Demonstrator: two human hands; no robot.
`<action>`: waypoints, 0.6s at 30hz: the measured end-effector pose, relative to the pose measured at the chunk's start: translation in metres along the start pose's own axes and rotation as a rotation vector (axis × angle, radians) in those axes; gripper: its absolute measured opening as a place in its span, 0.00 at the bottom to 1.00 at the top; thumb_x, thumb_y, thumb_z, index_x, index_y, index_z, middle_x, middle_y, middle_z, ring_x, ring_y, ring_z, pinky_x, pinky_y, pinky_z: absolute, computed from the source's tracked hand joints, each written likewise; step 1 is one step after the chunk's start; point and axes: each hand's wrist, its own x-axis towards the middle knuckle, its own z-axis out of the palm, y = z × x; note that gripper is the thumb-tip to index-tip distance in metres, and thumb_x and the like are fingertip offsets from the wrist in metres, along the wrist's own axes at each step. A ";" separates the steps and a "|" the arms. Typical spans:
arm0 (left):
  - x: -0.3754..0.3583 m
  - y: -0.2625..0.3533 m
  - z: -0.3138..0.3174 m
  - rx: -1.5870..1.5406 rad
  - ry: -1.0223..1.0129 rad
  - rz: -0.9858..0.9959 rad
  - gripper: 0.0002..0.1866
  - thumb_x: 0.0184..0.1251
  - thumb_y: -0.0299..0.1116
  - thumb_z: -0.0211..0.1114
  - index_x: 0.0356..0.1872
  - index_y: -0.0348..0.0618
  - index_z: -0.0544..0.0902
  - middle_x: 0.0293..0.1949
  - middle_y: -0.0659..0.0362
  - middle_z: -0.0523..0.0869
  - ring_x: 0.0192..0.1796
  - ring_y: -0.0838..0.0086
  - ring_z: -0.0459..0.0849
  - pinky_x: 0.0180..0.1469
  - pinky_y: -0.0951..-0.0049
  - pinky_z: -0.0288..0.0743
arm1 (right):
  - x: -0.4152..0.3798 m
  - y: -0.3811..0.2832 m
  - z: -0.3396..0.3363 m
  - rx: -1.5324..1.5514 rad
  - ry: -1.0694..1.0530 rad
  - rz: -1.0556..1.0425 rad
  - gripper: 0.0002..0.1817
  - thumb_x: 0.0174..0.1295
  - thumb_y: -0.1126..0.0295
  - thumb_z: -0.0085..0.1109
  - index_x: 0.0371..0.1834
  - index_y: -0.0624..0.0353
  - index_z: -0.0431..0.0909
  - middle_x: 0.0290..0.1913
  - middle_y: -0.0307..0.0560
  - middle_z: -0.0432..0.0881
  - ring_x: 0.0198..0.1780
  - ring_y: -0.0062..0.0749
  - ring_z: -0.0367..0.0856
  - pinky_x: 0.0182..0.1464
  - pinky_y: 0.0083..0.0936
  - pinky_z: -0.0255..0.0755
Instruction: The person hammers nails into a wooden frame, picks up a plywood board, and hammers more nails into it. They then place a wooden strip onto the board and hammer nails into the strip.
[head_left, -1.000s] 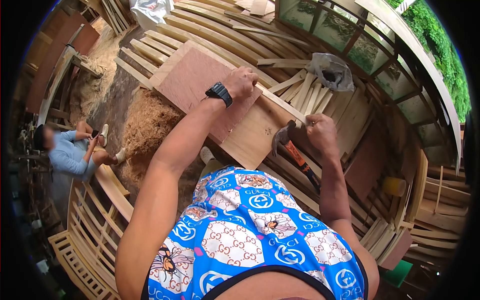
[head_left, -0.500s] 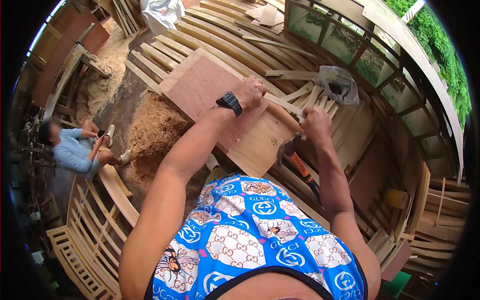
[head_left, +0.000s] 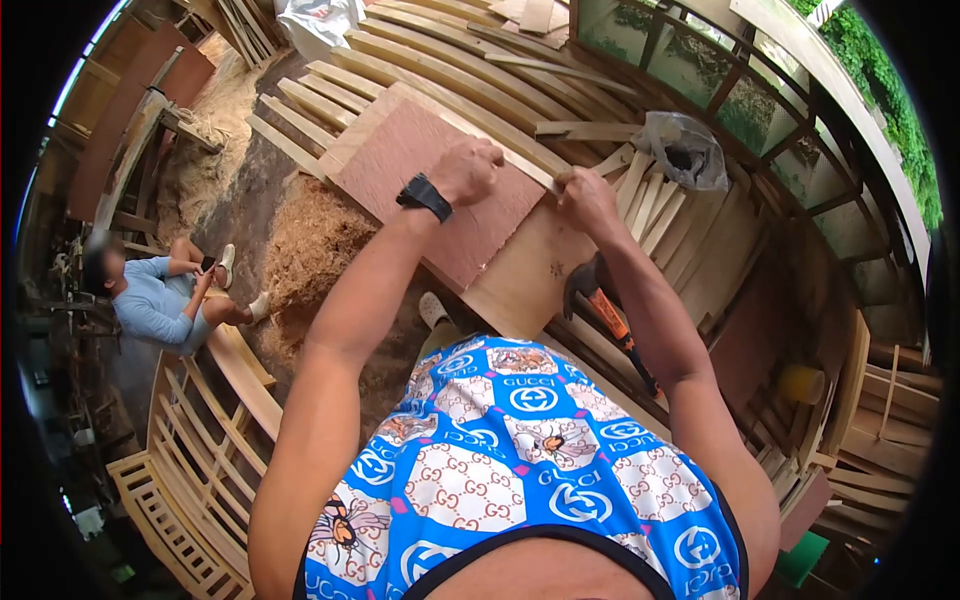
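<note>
A reddish-brown plywood panel [head_left: 420, 150] lies on a paler wooden board [head_left: 515, 290]. Along the panel's far edge runs a narrow wooden strip [head_left: 525, 168]. My left hand [head_left: 465, 170], with a black watch on its wrist, is closed over the panel at this strip, its fingertips partly hidden. Gripping the strip's right end is my right hand [head_left: 588, 203], fingers curled in. A claw hammer [head_left: 608, 318] with an orange and black handle lies below my right forearm, apart from both hands.
Long wooden slats [head_left: 450, 75] are stacked beyond the panel. A clear plastic bag [head_left: 685, 150] sits on short offcuts to the right. Wood shavings [head_left: 315, 235] heap on the floor at left, near a seated person [head_left: 165, 300]. Slatted wooden frames [head_left: 190, 440] stand lower left.
Both hands have moved left with the strip, which now lies along the panel's far edge. My right hand has come closer to the panel. The hammer stays where it was.
</note>
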 end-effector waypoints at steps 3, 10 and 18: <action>-0.006 -0.011 -0.008 0.038 0.045 -0.004 0.11 0.60 0.25 0.59 0.37 0.37 0.89 0.39 0.45 0.91 0.46 0.50 0.89 0.52 0.57 0.83 | -0.003 -0.012 -0.006 0.113 -0.124 0.114 0.10 0.53 0.71 0.66 0.38 0.58 0.88 0.46 0.57 0.89 0.51 0.54 0.88 0.49 0.48 0.83; -0.008 0.025 0.010 0.105 0.012 0.129 0.16 0.62 0.39 0.66 0.45 0.41 0.89 0.42 0.46 0.90 0.49 0.48 0.88 0.53 0.53 0.83 | -0.015 0.019 0.027 0.111 0.056 0.039 0.18 0.52 0.70 0.63 0.47 0.58 0.87 0.50 0.63 0.86 0.53 0.61 0.85 0.53 0.51 0.82; -0.015 0.034 0.080 0.229 0.139 0.120 0.15 0.44 0.36 0.70 0.35 0.42 0.89 0.45 0.50 0.88 0.55 0.54 0.84 0.62 0.47 0.75 | -0.033 0.040 0.027 0.252 0.069 0.032 0.22 0.53 0.70 0.69 0.54 0.58 0.88 0.43 0.58 0.84 0.45 0.56 0.84 0.48 0.42 0.78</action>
